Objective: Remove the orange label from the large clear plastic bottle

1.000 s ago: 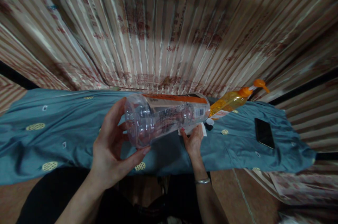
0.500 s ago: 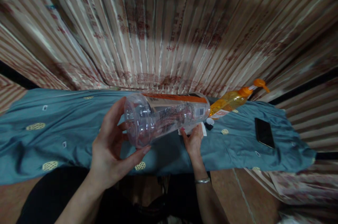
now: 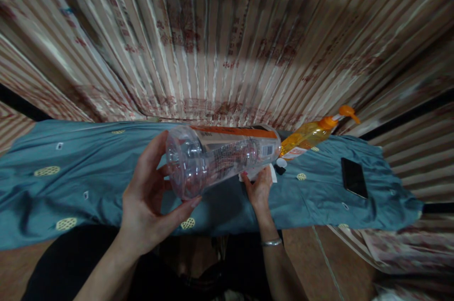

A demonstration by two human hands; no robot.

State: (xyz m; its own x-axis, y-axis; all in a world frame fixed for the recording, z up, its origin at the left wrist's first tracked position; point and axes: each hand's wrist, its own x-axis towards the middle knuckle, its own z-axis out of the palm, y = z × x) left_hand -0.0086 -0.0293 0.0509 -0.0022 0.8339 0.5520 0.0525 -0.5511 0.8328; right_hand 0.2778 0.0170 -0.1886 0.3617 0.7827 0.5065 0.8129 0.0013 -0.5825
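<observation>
A clear plastic jar (image 3: 227, 161) with an orange and beige printed label lies sideways in the air above the cloth. My left hand (image 3: 147, 201) grips its near-left end, thumb below and fingers behind. Under the jar's far end, my right hand (image 3: 258, 187) pinches a white tissue (image 3: 273, 174); its fingertips are partly hidden by the jar. A small black object with a white round top (image 3: 281, 165) sits just right of that hand. Beyond it stands a pump bottle (image 3: 307, 136) of yellow-orange liquid with an orange pump head.
A teal cloth (image 3: 106, 168) with yellow pineapple prints covers the narrow table. On its right side rests a black phone (image 3: 353, 178). Striped, pleated curtains (image 3: 220, 45) hang close behind the table and at both sides.
Almost nothing differs. The whole view has shifted very slightly; both hands keep their hold, and the jar stays in the same tilted position.
</observation>
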